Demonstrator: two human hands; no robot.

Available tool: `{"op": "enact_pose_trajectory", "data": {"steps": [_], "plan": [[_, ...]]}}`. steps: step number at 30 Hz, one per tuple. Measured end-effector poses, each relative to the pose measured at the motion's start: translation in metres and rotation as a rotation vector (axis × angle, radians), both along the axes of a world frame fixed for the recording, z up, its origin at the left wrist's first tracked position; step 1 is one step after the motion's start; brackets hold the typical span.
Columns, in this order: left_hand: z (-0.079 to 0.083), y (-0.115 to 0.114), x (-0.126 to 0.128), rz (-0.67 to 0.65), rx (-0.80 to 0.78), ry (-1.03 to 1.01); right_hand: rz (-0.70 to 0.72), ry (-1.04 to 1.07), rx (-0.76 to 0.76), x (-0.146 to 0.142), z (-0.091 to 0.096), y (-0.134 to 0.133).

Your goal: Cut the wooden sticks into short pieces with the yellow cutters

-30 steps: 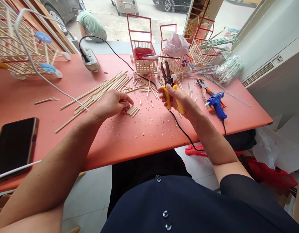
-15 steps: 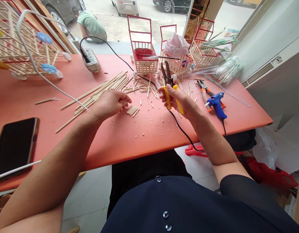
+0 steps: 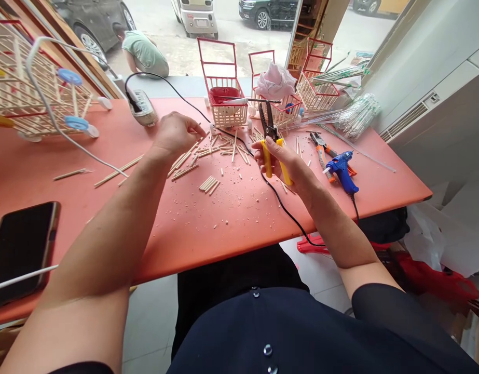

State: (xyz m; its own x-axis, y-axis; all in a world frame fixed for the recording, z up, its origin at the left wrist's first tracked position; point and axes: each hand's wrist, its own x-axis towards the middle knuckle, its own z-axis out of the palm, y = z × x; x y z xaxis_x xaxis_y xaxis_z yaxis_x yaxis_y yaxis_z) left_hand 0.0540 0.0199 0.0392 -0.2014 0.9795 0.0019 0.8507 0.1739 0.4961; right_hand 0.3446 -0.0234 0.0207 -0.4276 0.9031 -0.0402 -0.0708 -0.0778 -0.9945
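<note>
The left hand (image 3: 176,132) is hovering by the wooden sticks (image 3: 185,172), its grip unclear; light fingertip pinching seems best while the right hand (image 3: 288,157) is holding yellow-handled pliers (image 3: 269,130).

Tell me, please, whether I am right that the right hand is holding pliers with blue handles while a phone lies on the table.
Not quite: the handles are yellow, not blue, as the head view shows. The right hand is indeed holding the pliers, and a phone lies on the table.
</note>
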Motion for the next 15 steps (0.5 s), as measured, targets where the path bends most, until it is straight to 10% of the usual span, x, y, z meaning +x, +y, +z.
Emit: {"op": "enact_pose_trajectory", "data": {"steps": [15], "plan": [[-0.032,0.042,0.034,-0.005,-0.072,0.176,-0.022,-0.001,-0.031,0.000,0.004,-0.001]]}}
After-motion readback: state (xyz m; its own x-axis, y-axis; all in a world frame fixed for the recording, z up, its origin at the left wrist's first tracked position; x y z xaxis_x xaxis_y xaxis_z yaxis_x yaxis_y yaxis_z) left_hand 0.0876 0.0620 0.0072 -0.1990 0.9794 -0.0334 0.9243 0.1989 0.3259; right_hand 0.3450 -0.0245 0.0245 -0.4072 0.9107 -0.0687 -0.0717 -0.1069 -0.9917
